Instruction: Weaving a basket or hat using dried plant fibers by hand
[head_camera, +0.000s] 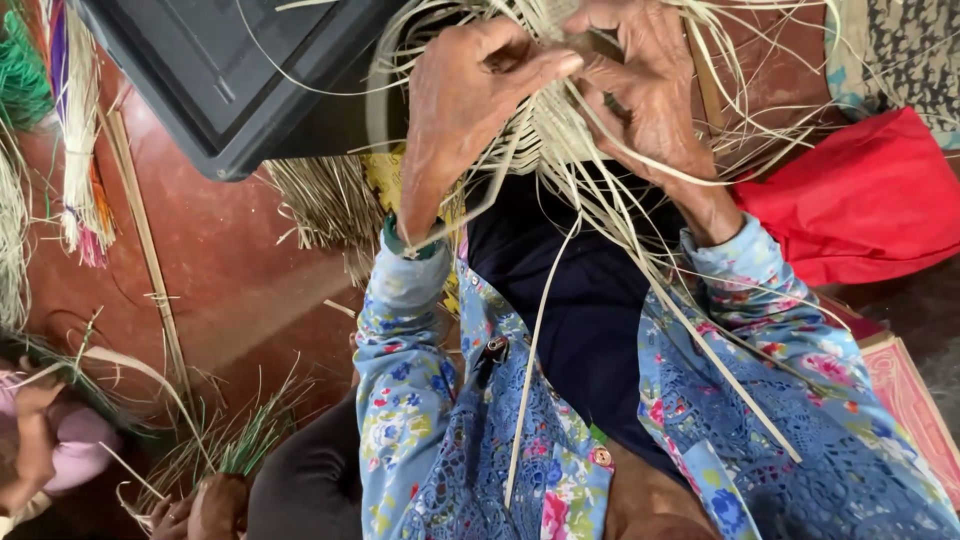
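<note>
Blue floral long sleeves (405, 380), lacy blue front, dark garment (590, 300) beneath, green wristband (400, 243).

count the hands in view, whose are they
4. The person's left hand and right hand pinch pale straw strips at top; two other hands, and, sit bottom left. More may be hidden.

— Where, by the clock?
— At twelve, left hand (470, 100) and right hand (645, 85) touching, both in the straw weaving (555, 135).
— Around them?
— At ten, a plastic crate (220, 80) on the floor (230, 270). At nine, straw bundles (75, 130). At three, a cloth bag (860, 195), just beside the right sleeve (760, 330).
— Lower down?
— At seven, loose grass blades (230, 440); at eight, another person's hand (35, 440).
</note>
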